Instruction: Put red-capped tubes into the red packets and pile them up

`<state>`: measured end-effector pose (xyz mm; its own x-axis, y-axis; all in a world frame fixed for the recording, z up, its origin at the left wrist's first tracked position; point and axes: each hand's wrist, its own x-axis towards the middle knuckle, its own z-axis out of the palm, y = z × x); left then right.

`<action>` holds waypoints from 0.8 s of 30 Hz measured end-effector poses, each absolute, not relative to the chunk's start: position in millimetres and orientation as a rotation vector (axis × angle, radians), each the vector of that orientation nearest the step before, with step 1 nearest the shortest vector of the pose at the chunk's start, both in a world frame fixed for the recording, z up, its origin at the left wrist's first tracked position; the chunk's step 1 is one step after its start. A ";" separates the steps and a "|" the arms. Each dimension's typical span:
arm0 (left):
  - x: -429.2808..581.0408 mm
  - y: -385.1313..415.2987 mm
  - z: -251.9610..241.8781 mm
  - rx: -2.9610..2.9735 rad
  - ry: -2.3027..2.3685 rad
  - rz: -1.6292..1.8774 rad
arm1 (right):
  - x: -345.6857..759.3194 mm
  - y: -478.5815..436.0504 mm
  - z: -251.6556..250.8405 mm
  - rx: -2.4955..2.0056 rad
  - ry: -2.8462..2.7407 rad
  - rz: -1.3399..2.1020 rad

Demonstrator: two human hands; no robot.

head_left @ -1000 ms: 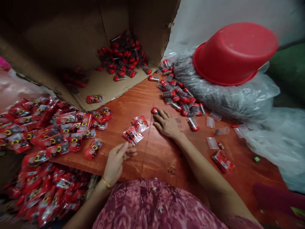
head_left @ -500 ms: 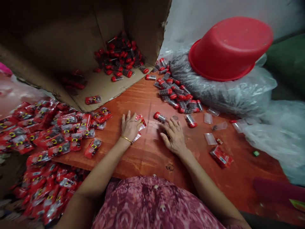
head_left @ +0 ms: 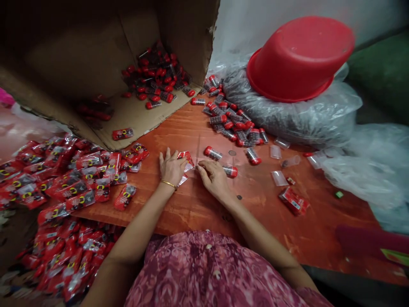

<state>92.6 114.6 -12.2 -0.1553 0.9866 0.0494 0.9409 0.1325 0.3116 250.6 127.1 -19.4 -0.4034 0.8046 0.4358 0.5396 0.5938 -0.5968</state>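
My left hand [head_left: 172, 167] lies with spread fingers on a small red printed packet [head_left: 188, 160], pressing it to the wooden tabletop. Part of the packet is hidden beneath the palm. At the packet's right edge, my right hand [head_left: 214, 178] has thumb and forefinger drawn together in a pinch; whatever is between them is too small to make out. One red-capped clear tube [head_left: 230, 171] with dark contents shows beside the right hand, partly covered by it. Another red-capped tube [head_left: 212, 152] lies just beyond the fingers.
Filled red packets [head_left: 89, 179] are heaped at left. A tipped cardboard box [head_left: 140, 121] holds more tubes, and a pile of tubes [head_left: 236, 121] lies behind my hands. At right are a red tub [head_left: 300, 59] on a plastic bag [head_left: 271, 111], clear empty tubes [head_left: 279, 178] and a red packet [head_left: 294, 201].
My right hand has moved left to the packet's edge, its fingers going from spread to pinched. A red-capped tube now shows beside it. My left hand stays on the packet.
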 end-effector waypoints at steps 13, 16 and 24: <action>92.5 115.4 -14.8 1.918 2.265 0.449 | 250.7 127.7 -26.3 -1.096 -2.102 0.534; 92.1 115.0 -14.5 1.909 2.290 0.518 | 252.2 127.0 -28.5 -1.107 -2.071 0.560; 103.0 101.2 14.4 1.976 2.281 0.916 | 227.7 129.1 -18.5 -1.052 -1.550 1.232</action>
